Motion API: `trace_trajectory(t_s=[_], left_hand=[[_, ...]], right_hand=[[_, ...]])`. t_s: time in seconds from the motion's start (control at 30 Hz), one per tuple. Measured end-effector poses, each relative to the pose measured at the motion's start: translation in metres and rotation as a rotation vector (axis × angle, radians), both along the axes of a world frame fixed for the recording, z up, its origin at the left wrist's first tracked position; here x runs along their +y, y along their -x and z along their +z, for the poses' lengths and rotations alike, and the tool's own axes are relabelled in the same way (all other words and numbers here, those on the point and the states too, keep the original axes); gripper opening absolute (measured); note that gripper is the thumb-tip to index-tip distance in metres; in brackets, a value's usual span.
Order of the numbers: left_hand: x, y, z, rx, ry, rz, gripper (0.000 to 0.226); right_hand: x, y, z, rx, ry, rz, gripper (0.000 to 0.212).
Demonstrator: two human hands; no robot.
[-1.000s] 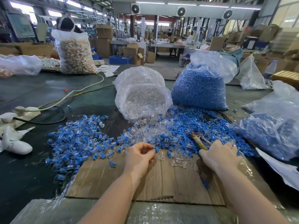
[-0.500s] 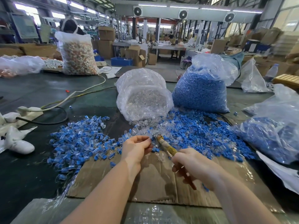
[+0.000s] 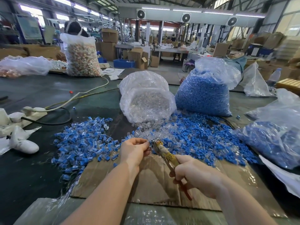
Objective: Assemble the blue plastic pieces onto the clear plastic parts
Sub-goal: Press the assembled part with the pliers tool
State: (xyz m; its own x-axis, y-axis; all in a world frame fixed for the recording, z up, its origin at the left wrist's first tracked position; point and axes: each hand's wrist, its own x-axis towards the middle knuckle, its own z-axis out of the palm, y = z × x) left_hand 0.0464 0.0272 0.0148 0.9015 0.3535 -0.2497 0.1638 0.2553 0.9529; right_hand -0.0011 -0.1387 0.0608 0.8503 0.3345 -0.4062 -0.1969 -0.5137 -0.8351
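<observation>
1. Blue plastic pieces [image 3: 199,137] are spread loose on the table, right of centre, in front of a full bag of blue pieces [image 3: 203,93].
2. Clear plastic parts [image 3: 146,132] are spilled from an open bag of clear parts [image 3: 146,98].
3. A small part, too small to identify, is pinched in the curled fingers of the left hand [image 3: 134,150].
4. Pliers [image 3: 167,155] are gripped by the right hand [image 3: 194,174], their tip brought against that part.
5. A pile of assembled pieces [image 3: 82,142] is gathered at left; far more stock is judged to remain unassembled.
</observation>
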Motion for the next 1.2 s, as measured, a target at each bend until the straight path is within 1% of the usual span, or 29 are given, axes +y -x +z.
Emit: trace_trajectory(t_s=[0.17, 0.3, 0.43, 0.63, 0.7, 0.77, 0.83, 0.93, 1.03, 1.07, 1.13, 1.17, 1.2], left_hand=[[0.003, 0.003, 0.006, 0.003, -0.041, -0.015, 0.009], [0.003, 0.006, 0.009, 0.004, -0.055, -0.018, 0.007], [0.004, 0.006, 0.010, 0.024, -0.044, -0.035, 0.007], [0.003, 0.004, 0.007, 0.044, -0.009, -0.029, 0.009], [0.002, 0.005, 0.006, 0.043, 0.005, -0.023, 0.009], [0.000, 0.006, 0.005, 0.041, 0.020, -0.015, 0.010], [0.000, 0.007, 0.005, 0.038, 0.029, -0.007, 0.009], [0.001, 0.007, 0.006, 0.017, 0.016, -0.008, 0.009], [0.005, 0.007, 0.009, -0.028, -0.076, 0.007, 0.010], [0.009, 0.006, 0.009, -0.043, -0.117, 0.032, 0.010], [0.019, 0.004, 0.008, -0.058, -0.203, 0.092, 0.008], [0.026, 0.003, 0.007, -0.062, -0.289, 0.125, 0.006], [0.033, 0.001, 0.006, -0.062, -0.430, 0.156, 0.005]], right_hand=[[0.001, 0.002, 0.002, 0.018, -0.021, 0.027, 0.023], [0.000, 0.003, 0.003, 0.016, -0.011, 0.027, 0.038], [0.002, 0.005, 0.005, 0.017, -0.011, 0.036, 0.042], [0.005, 0.005, 0.002, -0.067, 0.048, 0.042, 0.032], [0.005, 0.005, 0.001, -0.095, 0.049, 0.038, 0.034], [0.005, 0.005, -0.002, -0.102, 0.033, 0.019, 0.044], [0.005, 0.006, -0.003, -0.090, -0.002, -0.005, 0.044], [0.005, 0.008, -0.004, -0.047, -0.127, -0.058, 0.046], [0.001, 0.004, -0.009, -0.115, -0.163, -0.156, 0.067], [-0.001, 0.003, -0.011, -0.159, -0.143, -0.179, 0.068], [-0.005, -0.001, -0.015, -0.251, -0.101, -0.237, 0.056], [-0.010, -0.005, -0.019, -0.303, -0.073, -0.278, 0.050], [-0.017, -0.009, -0.023, -0.364, -0.028, -0.324, 0.047]])
